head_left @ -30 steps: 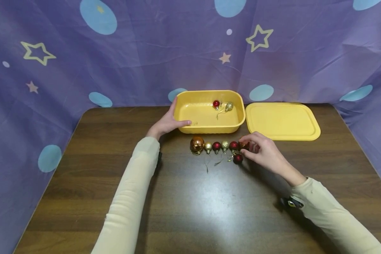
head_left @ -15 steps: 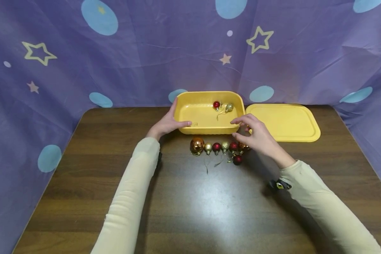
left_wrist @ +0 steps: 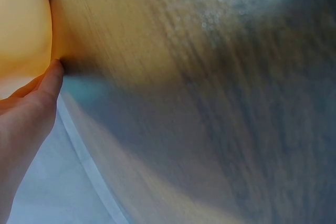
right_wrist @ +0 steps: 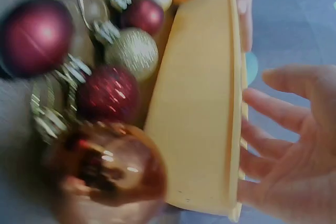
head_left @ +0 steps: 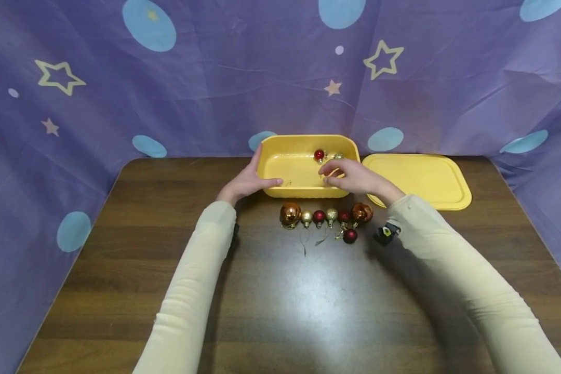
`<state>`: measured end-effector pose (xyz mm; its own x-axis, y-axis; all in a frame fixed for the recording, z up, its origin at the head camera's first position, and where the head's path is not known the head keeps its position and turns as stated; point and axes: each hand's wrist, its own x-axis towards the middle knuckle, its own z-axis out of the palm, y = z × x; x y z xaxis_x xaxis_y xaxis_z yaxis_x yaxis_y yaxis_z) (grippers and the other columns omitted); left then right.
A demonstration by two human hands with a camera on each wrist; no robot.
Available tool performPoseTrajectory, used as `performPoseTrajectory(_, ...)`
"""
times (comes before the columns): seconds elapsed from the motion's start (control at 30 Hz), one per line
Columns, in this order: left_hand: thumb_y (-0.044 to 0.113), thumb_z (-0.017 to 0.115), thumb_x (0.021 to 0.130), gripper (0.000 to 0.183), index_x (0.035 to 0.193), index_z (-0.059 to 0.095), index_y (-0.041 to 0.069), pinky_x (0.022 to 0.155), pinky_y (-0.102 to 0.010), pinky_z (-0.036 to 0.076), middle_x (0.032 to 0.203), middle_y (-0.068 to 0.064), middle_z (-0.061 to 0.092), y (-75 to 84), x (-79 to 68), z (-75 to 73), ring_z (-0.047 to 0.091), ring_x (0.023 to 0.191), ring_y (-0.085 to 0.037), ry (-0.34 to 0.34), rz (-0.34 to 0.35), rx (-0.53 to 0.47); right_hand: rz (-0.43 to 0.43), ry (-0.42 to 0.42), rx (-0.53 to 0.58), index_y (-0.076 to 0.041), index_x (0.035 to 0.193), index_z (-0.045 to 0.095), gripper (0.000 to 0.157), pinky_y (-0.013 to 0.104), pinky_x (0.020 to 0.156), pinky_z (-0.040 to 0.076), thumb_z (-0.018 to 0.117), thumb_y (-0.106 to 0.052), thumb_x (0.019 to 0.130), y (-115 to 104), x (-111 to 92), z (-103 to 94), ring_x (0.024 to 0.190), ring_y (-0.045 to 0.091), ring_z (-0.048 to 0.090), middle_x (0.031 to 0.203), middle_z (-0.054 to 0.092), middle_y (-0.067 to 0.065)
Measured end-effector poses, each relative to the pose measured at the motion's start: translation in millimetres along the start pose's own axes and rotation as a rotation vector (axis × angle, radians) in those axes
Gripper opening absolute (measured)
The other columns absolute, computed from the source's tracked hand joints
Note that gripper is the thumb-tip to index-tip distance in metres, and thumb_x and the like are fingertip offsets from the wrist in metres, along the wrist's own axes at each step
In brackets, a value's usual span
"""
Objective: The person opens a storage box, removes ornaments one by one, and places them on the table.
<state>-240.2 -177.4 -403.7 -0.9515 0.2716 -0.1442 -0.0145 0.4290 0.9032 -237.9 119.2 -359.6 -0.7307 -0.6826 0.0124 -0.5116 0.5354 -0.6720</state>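
Note:
At the left end of the yellow plastic container (head_left: pixel 273 192), my left hand (head_left: pixel 245 183) grips the rim, thumb at the front corner and fingers along the left wall. My right hand (head_left: pixel 352 176) reaches over the container's front right, fingers bent and apart; nothing shows between thumb and forefinger. The right wrist view has its fingers (right_wrist: pixel 273 106) passing behind the rim, with the tips partly hidden. Inside the container lie a small red Christmas bauble (head_left: pixel 319 155) and a gold glitter bauble (head_left: pixel 338 156), partly covered by the right hand.
Before the container runs a row of several baubles, from a large copper one (head_left: pixel 290 213) to another large copper one (head_left: pixel 362 213). A dark red bauble (head_left: pixel 350 236) lies in front of the row. The yellow lid (head_left: pixel 421 179) lies to the right, near the back curtain (head_left: pixel 243 78).
My right hand has left the copper bauble at the row's right end and moved up and left over the container. My left hand stays at the container's left end.

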Motion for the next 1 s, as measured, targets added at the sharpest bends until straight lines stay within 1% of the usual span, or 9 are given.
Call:
performPoseTrajectory(0.07, 0.025, 0.079, 0.080, 0.118, 0.155, -0.013, 0.026, 0.114, -0.039, 0.019, 0.160, -0.014, 0.000, -0.5, -1.2, -0.8, 0.031, 0.136, -0.031, 0.004, 0.000, -0.001, 0.030, -0.066, -0.052, 0.007, 0.118, 0.061, 0.029, 0.046, 0.091, 0.046, 0.056, -0.011, 0.096, 0, 9, -1.9, 0.102, 0.033, 0.059, 0.109, 0.064, 0.019)
performPoseTrajectory(0.17, 0.023, 0.078, 0.081, 0.117, 0.154, -0.013, 0.025, 0.113, -0.040, 0.022, 0.160, -0.016, 0.002, -0.9, -2.1, -0.7, 0.036, 0.132, -0.033, 0.000, 0.005, -0.017, 0.073, -0.184, -0.091, 0.004, 0.120, 0.060, 0.032, 0.046, 0.092, 0.044, 0.052, -0.018, 0.099, -1, 21, -1.3, 0.105, 0.033, 0.057, 0.113, 0.063, 0.018)
performPoseTrajectory(0.27, 0.022, 0.077, 0.082, 0.117, 0.154, -0.014, 0.025, 0.111, -0.040, 0.026, 0.159, -0.018, 0.006, -0.6, -2.7, 0.4, 0.043, 0.124, -0.033, -0.009, 0.015, -0.022, 0.112, -0.283, -0.067, 0.002, 0.125, 0.058, 0.037, 0.047, 0.097, 0.040, 0.048, -0.024, 0.101, -2, 31, 4.6, 0.114, 0.034, 0.053, 0.122, 0.059, 0.019)
performPoseTrajectory(0.33, 0.022, 0.077, 0.082, 0.116, 0.154, -0.014, 0.024, 0.110, -0.039, 0.028, 0.159, -0.019, 0.009, -0.7, -2.2, 1.2, 0.045, 0.122, -0.032, -0.013, 0.022, -0.014, 0.128, -0.325, -0.035, 0.002, 0.127, 0.057, 0.038, 0.047, 0.101, 0.037, 0.046, -0.025, 0.102, -4, 37, 9.7, 0.120, 0.034, 0.049, 0.129, 0.056, 0.020)
performPoseTrajectory(0.43, 0.024, 0.077, 0.082, 0.116, 0.154, -0.014, 0.023, 0.111, -0.038, 0.026, 0.159, -0.018, 0.007, -1.0, -1.8, 0.9, 0.040, 0.128, -0.030, -0.008, 0.027, 0.012, 0.133, -0.331, 0.020, 0.001, 0.129, 0.056, 0.039, 0.046, 0.103, 0.035, 0.046, -0.025, 0.102, -8, 45, 17.6, 0.122, 0.033, 0.047, 0.130, 0.055, 0.019)
performPoseTrajectory(0.63, 0.025, 0.078, 0.082, 0.116, 0.154, -0.013, 0.024, 0.112, -0.039, 0.024, 0.160, -0.017, 0.003, -0.3, -0.3, -0.9, 0.034, 0.134, -0.030, 0.000, 0.024, 0.028, 0.053, -0.290, 0.047, 0.002, 0.125, 0.059, 0.035, 0.042, 0.101, 0.038, 0.048, -0.020, 0.100, -15, 61, 29.8, 0.117, 0.030, 0.052, 0.126, 0.058, 0.017)
performPoseTrajectory(0.7, 0.025, 0.078, 0.082, 0.117, 0.154, -0.014, 0.024, 0.112, -0.039, 0.024, 0.160, -0.017, 0.002, 0.3, -0.3, -1.4, 0.032, 0.135, -0.031, -0.002, 0.028, 0.040, 0.048, -0.284, 0.059, 0.002, 0.125, 0.059, 0.035, 0.042, 0.102, 0.038, 0.049, -0.019, 0.099, -17, 64, 32.8, 0.117, 0.030, 0.052, 0.127, 0.058, 0.018)
performPoseTrajectory(0.87, 0.024, 0.079, 0.081, 0.120, 0.154, -0.015, 0.024, 0.113, -0.038, 0.021, 0.160, -0.014, -0.003, 1.8, -1.4, -2.2, 0.023, 0.140, -0.028, -0.014, 0.017, 0.047, 0.070, -0.284, 0.109, 0.001, 0.128, 0.058, 0.036, 0.042, 0.104, 0.035, 0.051, -0.019, 0.098, -19, 71, 38.2, 0.121, 0.030, 0.049, 0.131, 0.056, 0.017)
performPoseTrajectory(1.0, 0.022, 0.080, 0.079, 0.122, 0.153, -0.017, 0.022, 0.114, -0.038, 0.020, 0.160, -0.014, -0.005, 2.8, -1.7, -2.3, 0.022, 0.140, -0.027, -0.035, 0.016, 0.043, 0.096, -0.298, 0.163, 0.000, 0.129, 0.058, 0.037, 0.042, 0.106, 0.033, 0.051, -0.020, 0.098, -18, 75, 42.6, 0.123, 0.029, 0.047, 0.132, 0.055, 0.015)
